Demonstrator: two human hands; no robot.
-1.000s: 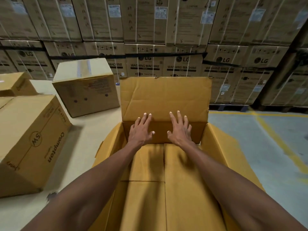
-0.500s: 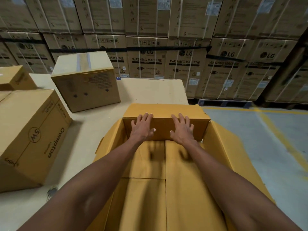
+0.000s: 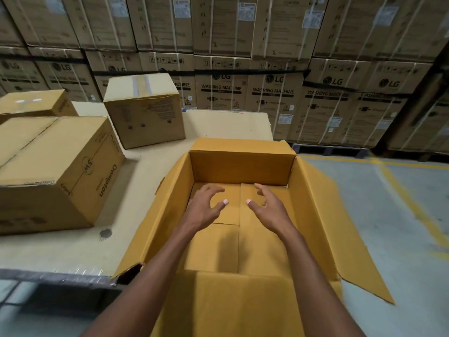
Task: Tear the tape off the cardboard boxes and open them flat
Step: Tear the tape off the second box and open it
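Note:
An open yellow-brown cardboard box stands in front of me, its top flaps folded outward and its far flap bent down and away. Both of my arms reach into it. My left hand and my right hand hover above the bottom flaps near the far wall, fingers spread and curled, holding nothing. The bottom flaps meet along a seam between the hands. No tape shows inside the box.
A closed Crompton box sits at the left on a pale table, with another closed box behind it. A taped box stands further back. Stacked LG washing machine cartons wall the rear. Grey floor with yellow lines lies right.
The far flap, upright a second ago, has been pushed down outward. My hands have left the far wall and moved back into the box, fingers now spread above the bottom.

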